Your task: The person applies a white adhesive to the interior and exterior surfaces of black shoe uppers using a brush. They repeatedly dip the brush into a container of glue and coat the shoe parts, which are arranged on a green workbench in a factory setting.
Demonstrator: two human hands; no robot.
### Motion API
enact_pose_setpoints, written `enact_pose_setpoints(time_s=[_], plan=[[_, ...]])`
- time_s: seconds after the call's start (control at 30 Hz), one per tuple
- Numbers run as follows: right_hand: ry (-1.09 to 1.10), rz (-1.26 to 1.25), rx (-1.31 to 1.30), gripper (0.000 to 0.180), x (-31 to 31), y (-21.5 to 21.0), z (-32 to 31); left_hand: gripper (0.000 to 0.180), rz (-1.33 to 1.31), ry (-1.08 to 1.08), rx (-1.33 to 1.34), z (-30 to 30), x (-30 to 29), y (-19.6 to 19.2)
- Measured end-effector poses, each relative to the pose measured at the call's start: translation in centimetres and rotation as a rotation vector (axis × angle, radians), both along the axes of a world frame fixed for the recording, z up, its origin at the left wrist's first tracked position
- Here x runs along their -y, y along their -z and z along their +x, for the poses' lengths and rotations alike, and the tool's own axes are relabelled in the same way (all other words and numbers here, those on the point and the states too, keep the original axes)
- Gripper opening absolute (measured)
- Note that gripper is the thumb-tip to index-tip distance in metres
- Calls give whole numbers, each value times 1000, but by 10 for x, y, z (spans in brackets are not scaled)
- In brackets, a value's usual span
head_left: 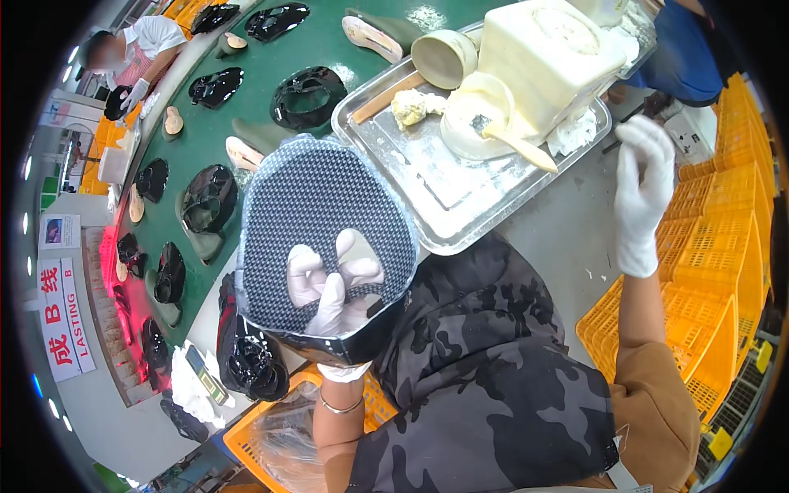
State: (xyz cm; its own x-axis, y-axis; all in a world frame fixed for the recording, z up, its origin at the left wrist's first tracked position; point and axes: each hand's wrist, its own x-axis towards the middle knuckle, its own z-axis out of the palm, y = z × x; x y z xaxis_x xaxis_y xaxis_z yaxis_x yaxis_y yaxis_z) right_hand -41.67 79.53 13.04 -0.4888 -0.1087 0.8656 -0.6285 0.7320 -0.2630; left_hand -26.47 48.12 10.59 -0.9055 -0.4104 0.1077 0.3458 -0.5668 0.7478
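In front of me my left hand, in a white glove, grips a shoe upper. Its grey-black mesh lining faces up, and its glossy black outside shows along the lower edge. My gloved fingers and thumb come through the opening and close on the material. Off to the right, my right hand, also gloved, is raised apart from everything, fingers loosely bent and nothing visible in them. Nearest to it is a brush with a pale handle, leaning in a whitish cup on a metal tray.
A large cream container and a beige cup stand on the tray. Glossy black uppers and shoe lasts lie along the green table. Yellow crates stack at right. A person works across the table.
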Motion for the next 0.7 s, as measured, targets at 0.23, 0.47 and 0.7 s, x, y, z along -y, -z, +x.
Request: enact_pose_setpoints(time_s=[0.23, 0.47, 0.7], plan=[[-937, -225, 1122, 106, 118, 15, 83, 32, -427, -353, 9, -31, -18, 29], [-1030, -307, 1110, 124, 174, 15, 84, 30, -523, -477, -117, -36, -18, 48], [-966, -521, 1082, 104, 180, 13, 62, 42, -881, -461, -148, -43, 2, 46]])
